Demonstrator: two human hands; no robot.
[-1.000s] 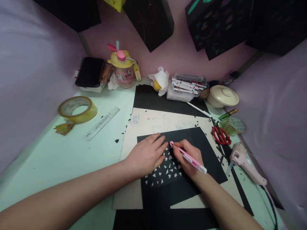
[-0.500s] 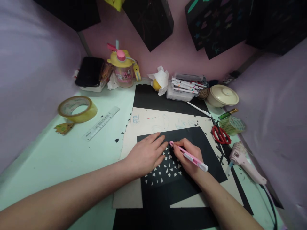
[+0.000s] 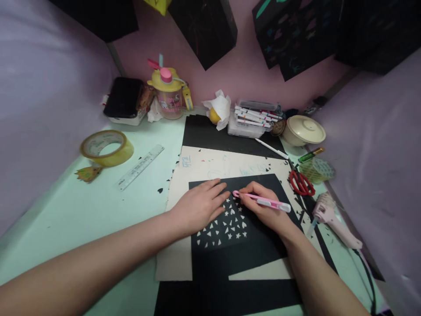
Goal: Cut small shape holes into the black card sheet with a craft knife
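My left hand (image 3: 206, 205) lies flat with fingers stretched on a black paper sheet (image 3: 259, 248), left of its cut-out shapes. In my right hand (image 3: 263, 205) is a slim pink craft knife (image 3: 263, 201), held like a pen. Its front end is at the paper just beyond my left fingertips; the blade is too small to make out. Small stars, triangles and hearts are cut through the sheet, and pale board shows through them. Beneath lies a cream board (image 3: 174, 265) with faint blue drawing.
To the left are a clear ruler (image 3: 140, 167) and a wide tape roll (image 3: 123, 154). Red-handled scissors (image 3: 301, 183), a glue gun (image 3: 337, 224) and black scraps lie to the right. Behind stand a yellow-lidded cup (image 3: 169, 98), a box of pens (image 3: 251, 127) and a lidded bowl (image 3: 304, 131).
My right hand has turned, so the craft knife lies closer to level, its back end higher and further right. The black sheet has turned slightly. My left hand stays pressed on it.
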